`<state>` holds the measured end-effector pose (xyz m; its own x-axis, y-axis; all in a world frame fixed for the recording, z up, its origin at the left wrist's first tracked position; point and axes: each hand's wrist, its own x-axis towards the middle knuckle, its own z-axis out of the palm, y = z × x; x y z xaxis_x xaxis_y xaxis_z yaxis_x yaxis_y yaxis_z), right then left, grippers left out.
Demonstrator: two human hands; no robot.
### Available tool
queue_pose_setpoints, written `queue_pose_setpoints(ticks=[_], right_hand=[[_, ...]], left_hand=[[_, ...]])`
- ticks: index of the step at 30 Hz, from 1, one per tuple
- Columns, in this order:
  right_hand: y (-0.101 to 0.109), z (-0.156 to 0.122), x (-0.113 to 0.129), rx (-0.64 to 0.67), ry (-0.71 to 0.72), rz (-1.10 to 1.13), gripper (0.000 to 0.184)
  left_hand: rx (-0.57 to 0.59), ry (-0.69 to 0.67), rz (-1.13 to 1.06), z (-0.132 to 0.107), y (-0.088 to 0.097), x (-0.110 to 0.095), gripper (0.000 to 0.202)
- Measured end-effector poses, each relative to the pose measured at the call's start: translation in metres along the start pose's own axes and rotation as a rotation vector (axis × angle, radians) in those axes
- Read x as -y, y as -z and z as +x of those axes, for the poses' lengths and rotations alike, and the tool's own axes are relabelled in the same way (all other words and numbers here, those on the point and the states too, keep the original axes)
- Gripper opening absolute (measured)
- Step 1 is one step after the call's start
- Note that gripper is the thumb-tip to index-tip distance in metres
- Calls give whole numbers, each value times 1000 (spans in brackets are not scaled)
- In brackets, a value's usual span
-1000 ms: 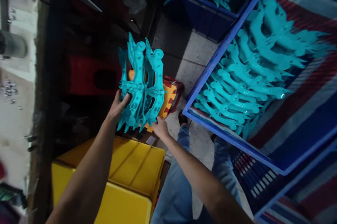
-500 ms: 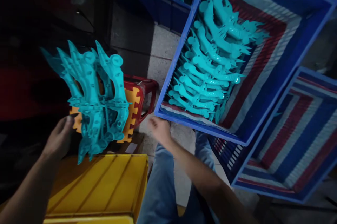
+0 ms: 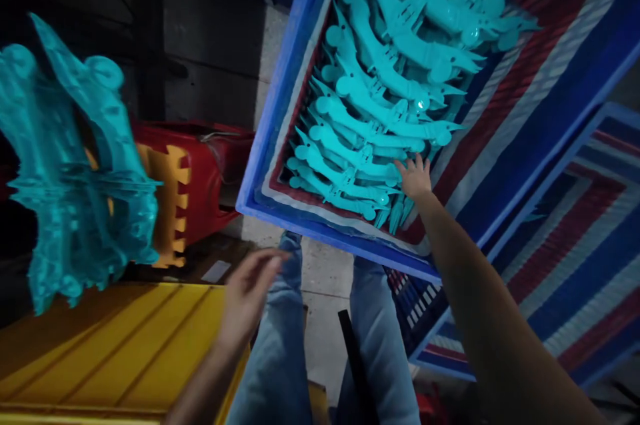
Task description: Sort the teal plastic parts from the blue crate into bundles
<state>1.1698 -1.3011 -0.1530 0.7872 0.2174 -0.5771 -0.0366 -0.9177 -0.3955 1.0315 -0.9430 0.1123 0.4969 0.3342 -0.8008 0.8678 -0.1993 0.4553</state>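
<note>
A stack of teal plastic moulded parts (image 3: 75, 165), blurred, stands at the far left above the yellow crate (image 3: 115, 345); no hand is on it. My left hand (image 3: 250, 292) hovers over my knee with fingers stretched out and nothing in it. My right hand (image 3: 414, 177) reaches into the blue crate (image 3: 280, 112). Its spread fingers rest on the row of teal parts (image 3: 370, 112) packed there, near their lower end. No part is gripped.
A red stool (image 3: 210, 165) with an orange foam pad (image 3: 165, 205) stands between the yellow crate and the blue one. A second blue crate (image 3: 590, 238) with a striped liner sits lower right. My jeans-clad legs (image 3: 280, 358) are over the grey floor.
My left hand let go of the teal stack and drew back to the right. My right hand rose from the crate's edge into the crate, onto the packed parts. The view swung right.
</note>
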Motion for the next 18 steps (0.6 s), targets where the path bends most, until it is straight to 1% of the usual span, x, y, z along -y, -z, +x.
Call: queue_pose_setpoints(ticks=[1, 2, 3, 4, 5, 6, 7, 8, 9, 11, 13, 15, 16, 18], right_hand=[[5, -7, -2, 40, 37, 7, 55], [10, -18, -1, 84, 73, 14, 61], [16, -31, 2, 128, 105, 31, 65], [23, -48, 7, 166, 130, 62, 66], [29, -66, 14, 194, 152, 113, 64], [36, -85, 21, 207, 166, 189, 60], [43, -104, 28, 201, 163, 288, 56], [50, -122, 35, 180, 143, 404, 52], [56, -139, 40, 147, 103, 523, 50], [67, -168, 44, 89, -12, 736, 47], [77, -192, 42, 75, -132, 899, 45], [86, -213, 35, 71, -229, 1022, 44], [90, -222, 32, 40, -284, 1083, 43], [101, -240, 23, -78, -402, 1197, 45]], left_hand=[[131, 63, -134, 5, -41, -5, 31], [212, 93, -261, 12, -80, -9, 35], [268, 125, -366, 20, -117, -14, 43], [281, 163, -458, 27, -150, -19, 52], [297, 199, -538, 35, -179, -24, 57], [316, 220, -613, 40, -203, -30, 59], [334, 222, -675, 43, -223, -35, 58], [356, 210, -721, 44, -237, -40, 56], [381, 189, -746, 42, -248, -45, 52], [446, 143, -738, 30, -258, -53, 45], [529, 112, -688, 13, -258, -59, 42], [597, 82, -631, -6, -254, -66, 44], [622, 70, -617, -15, -252, -71, 47], [668, 62, -622, -28, -250, -79, 50]])
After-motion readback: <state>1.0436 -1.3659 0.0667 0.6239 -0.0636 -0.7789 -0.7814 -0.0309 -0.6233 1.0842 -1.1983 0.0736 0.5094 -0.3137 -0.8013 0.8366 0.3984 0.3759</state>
